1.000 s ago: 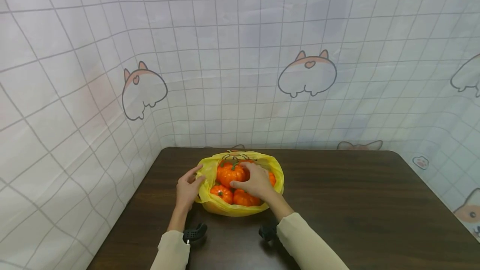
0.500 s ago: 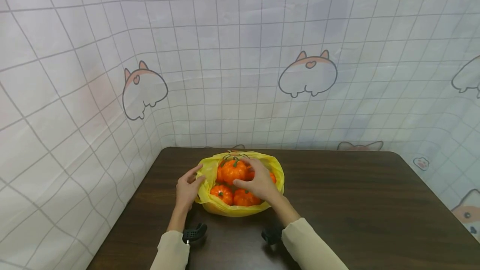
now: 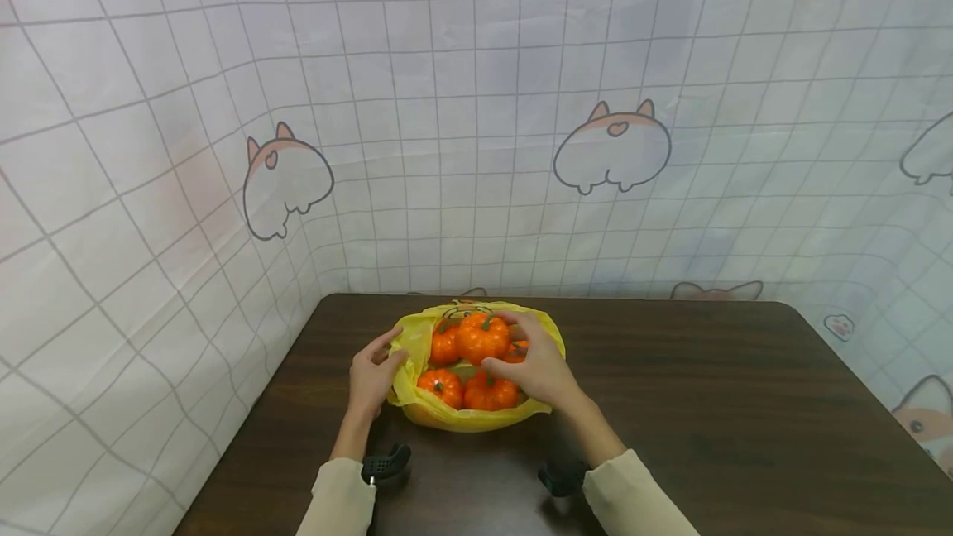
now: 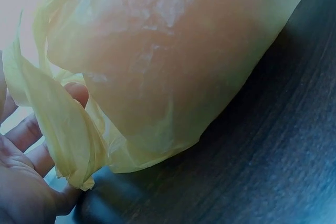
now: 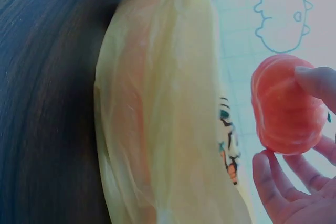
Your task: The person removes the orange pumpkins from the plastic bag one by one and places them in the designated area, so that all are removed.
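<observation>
Though ribbed, a glossy, green-stemmed orange pumpkin (image 3: 481,340) in right-hand fingers (image 5: 266,178)

From here I see a dark brown wooden table (image 3: 692,404) with round back corners. A white sheet (image 3: 462,213) with gray lines making squares hangs around it, showing drawings of round dog bottoms (image 3: 612,157), a little paw print (image 3: 839,327) and, lower right, a dog face (image 3: 926,422).
</observation>
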Demonstrator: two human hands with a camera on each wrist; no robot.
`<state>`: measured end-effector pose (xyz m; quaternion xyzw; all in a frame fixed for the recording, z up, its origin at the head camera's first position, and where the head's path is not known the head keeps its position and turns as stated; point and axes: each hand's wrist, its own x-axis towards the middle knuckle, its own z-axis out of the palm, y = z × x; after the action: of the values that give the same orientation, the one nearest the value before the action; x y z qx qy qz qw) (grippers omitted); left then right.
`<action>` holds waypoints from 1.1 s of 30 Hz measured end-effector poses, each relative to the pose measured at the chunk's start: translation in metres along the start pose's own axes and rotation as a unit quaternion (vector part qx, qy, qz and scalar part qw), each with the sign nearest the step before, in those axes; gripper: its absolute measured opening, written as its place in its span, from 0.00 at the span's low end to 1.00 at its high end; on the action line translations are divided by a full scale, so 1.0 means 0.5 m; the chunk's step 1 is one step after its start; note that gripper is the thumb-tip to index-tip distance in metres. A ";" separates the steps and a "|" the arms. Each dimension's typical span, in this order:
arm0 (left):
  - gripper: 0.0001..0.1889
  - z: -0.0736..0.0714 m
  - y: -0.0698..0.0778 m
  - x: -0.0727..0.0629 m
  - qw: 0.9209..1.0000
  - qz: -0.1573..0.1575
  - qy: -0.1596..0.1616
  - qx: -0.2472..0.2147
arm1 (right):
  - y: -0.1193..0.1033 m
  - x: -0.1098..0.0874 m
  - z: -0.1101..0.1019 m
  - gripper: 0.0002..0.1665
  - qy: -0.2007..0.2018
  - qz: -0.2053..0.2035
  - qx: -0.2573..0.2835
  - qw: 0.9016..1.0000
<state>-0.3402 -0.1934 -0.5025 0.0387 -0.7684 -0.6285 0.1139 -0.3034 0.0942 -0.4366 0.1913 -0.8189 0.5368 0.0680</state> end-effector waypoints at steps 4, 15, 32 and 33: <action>0.21 0.000 0.000 0.003 1.000 0.002 -0.003 0.000 | 0.009 -0.008 -0.022 0.42 0.007 -0.022 0.005 1.000; 0.24 -0.010 0.001 0.013 1.000 -0.011 -0.021 -0.020 | 0.030 -0.016 -0.080 0.43 0.027 -0.021 -0.002 0.999; 0.23 -0.014 -0.010 0.016 0.999 -0.001 -0.024 -0.034 | 0.054 -0.017 -0.153 0.43 0.055 -0.021 -0.010 0.998; 0.23 -0.014 -0.010 0.016 0.999 0.001 -0.025 -0.033 | 0.055 -0.018 -0.158 0.43 0.058 -0.018 -0.010 0.998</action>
<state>-0.3469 -0.2030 -0.5050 0.0189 -0.7498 -0.6543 0.0965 -0.3133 0.1774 -0.4303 0.1741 -0.8152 0.5377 0.1265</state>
